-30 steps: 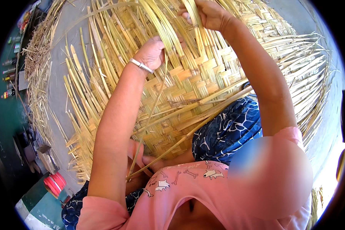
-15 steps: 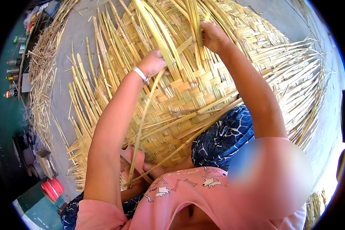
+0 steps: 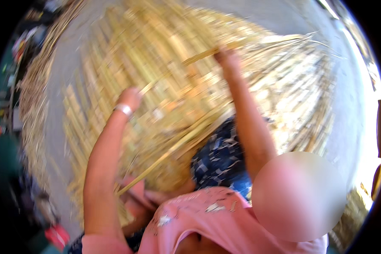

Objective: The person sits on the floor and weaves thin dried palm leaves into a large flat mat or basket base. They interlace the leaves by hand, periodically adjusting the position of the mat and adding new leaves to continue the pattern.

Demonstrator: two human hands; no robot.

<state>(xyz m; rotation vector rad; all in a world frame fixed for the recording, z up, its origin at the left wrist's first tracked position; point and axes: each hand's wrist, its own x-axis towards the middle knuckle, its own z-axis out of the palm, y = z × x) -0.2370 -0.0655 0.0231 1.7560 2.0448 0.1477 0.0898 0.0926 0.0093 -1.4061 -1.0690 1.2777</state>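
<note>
A large woven mat of flat yellow reed strips [image 3: 173, 106] lies in front of me, with many loose strip ends fanning out to the far and right sides. My right hand [image 3: 227, 61], over the mat's far right part, is closed around a reed strip [image 3: 201, 55] that points left and also runs out to the right. Closed too, my left hand [image 3: 130, 99], with a white band at the wrist, has a pale strip [image 3: 147, 87] sticking out of its right side. Motion blur hides the fingers, and whether both hands hold the same strip I cannot tell.
Loose straw [image 3: 40, 93] is heaped along the left on the grey floor [image 3: 61, 67]. Several small items stand beyond it, and a red object [image 3: 57, 236] lies at lower left. My knee in blue patterned cloth [image 3: 220, 156] rests at the mat's near edge.
My left hand has moved left and nearer, away from the upright strips it held. The right hand has come slightly nearer; its strip now lies crosswise. The whole view has shifted and blurred.
</note>
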